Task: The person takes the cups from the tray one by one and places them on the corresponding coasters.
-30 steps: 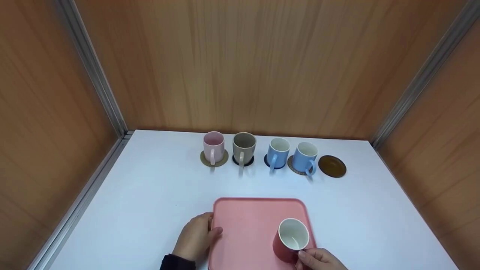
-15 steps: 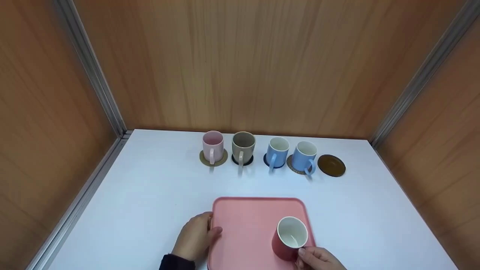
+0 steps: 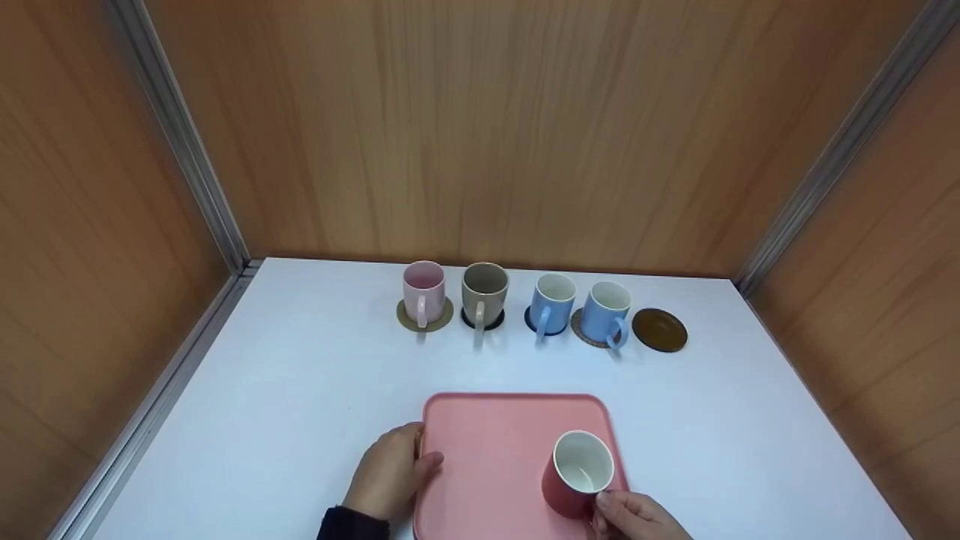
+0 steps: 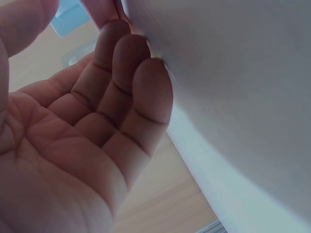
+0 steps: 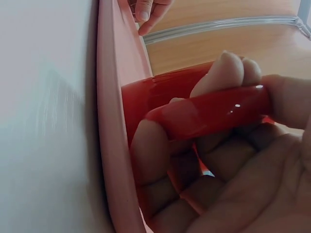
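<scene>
A pink tray [image 3: 487,457] lies at the near edge of the white table in the head view. My left hand [image 3: 390,469] holds its left rim, thumb over the top and fingers along the side. A red mug [image 3: 564,487] with a white inside stands upright at the tray's right part. Its handle [image 5: 214,111] is gripped by my right hand [image 3: 637,515], with fingers curled through it in the right wrist view. The left wrist view shows the left hand's curled fingertips [image 4: 153,85] at the tray's edge. The tray's near edge falls outside the head view.
At the back of the table [image 3: 300,360] stand a pink mug [image 3: 424,294], a taupe mug [image 3: 484,296] and two blue mugs [image 3: 553,304], each on a coaster. A bare brown coaster [image 3: 660,330] lies to their right. Wooden panels [image 3: 480,135] enclose the table.
</scene>
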`<state>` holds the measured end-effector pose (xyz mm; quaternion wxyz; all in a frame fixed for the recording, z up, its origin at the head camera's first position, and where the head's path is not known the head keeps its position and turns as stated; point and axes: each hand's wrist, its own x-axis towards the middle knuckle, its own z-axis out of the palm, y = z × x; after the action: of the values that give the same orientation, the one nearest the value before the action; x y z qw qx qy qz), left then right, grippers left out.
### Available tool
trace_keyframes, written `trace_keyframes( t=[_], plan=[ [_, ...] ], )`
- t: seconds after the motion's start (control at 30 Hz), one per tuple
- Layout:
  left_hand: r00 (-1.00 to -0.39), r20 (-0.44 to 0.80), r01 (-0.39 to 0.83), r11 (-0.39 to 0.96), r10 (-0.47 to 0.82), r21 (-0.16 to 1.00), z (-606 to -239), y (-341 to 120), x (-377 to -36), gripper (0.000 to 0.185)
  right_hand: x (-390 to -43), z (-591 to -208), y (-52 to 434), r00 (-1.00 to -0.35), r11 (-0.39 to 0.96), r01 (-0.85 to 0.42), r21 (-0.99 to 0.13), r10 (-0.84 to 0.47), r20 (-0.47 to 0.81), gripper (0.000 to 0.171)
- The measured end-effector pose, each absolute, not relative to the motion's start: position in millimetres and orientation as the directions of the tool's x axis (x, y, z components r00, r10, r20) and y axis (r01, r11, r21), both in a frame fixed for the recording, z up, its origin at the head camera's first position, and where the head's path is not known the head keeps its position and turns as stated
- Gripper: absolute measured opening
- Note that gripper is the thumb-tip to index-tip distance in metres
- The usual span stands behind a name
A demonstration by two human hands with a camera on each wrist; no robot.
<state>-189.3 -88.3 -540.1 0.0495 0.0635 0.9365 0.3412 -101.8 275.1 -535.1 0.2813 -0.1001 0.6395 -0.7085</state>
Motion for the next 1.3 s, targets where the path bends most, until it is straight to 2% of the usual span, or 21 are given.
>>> trace_keyframes(
  t=[0.37, 0.47, 0.63, 0.7, 0.87, 1.03, 1.17, 1.3],
  plan=[
    [-0.987, -0.064, 0.071, 0.758, 0.147, 0.649, -540.4, -88.6, -189.6, 0.049, -93.4, -520.6, 266.6, -0.887, 0.158, 0.265, -0.951, -0.347, -0.305, 0.055],
    [-0.986, -0.062, 0.077, 0.762, 0.153, 0.643, -540.1, -88.6, -189.4, 0.050, -94.0, -518.6, 266.1, -0.893, 0.206, 0.244, -0.947, -0.333, -0.303, 0.055],
    [-0.985, -0.088, 0.057, 0.757, 0.150, 0.651, -539.8, -88.0, -189.9, 0.049, -94.5, -519.0, 267.1, -0.854, 0.128, 0.318, -0.939, -0.390, -0.343, 0.044],
    [-0.985, -0.089, 0.055, 0.754, 0.149, 0.655, -539.6, -88.1, -190.2, 0.049, -93.9, -520.0, 267.2, -0.846, 0.106, 0.329, -0.938, -0.408, -0.343, 0.047],
    [-0.985, -0.082, 0.061, 0.749, 0.152, 0.660, -539.0, -89.4, -190.0, 0.048, -93.6, -520.0, 267.3, -0.869, 0.164, 0.240, -0.957, -0.403, -0.287, 0.059],
    [-0.984, -0.088, 0.060, 0.743, 0.158, 0.667, -539.8, -90.1, -189.7, 0.046, -93.1, -518.4, 269.1, -0.882, 0.129, 0.220, -0.967, -0.397, -0.254, 0.050],
    [-0.984, -0.089, 0.054, 0.745, 0.151, 0.665, -539.8, -90.1, -189.7, 0.048, -93.9, -509.1, 270.9, -0.880, 0.058, 0.279, -0.959, -0.384, -0.279, 0.040],
    [-0.986, -0.087, 0.052, 0.750, 0.145, 0.659, -539.6, -90.1, -189.3, 0.050, -96.5, -494.7, 277.4, -0.878, 0.053, 0.342, -0.938, -0.337, -0.339, 0.038]
  ],
)
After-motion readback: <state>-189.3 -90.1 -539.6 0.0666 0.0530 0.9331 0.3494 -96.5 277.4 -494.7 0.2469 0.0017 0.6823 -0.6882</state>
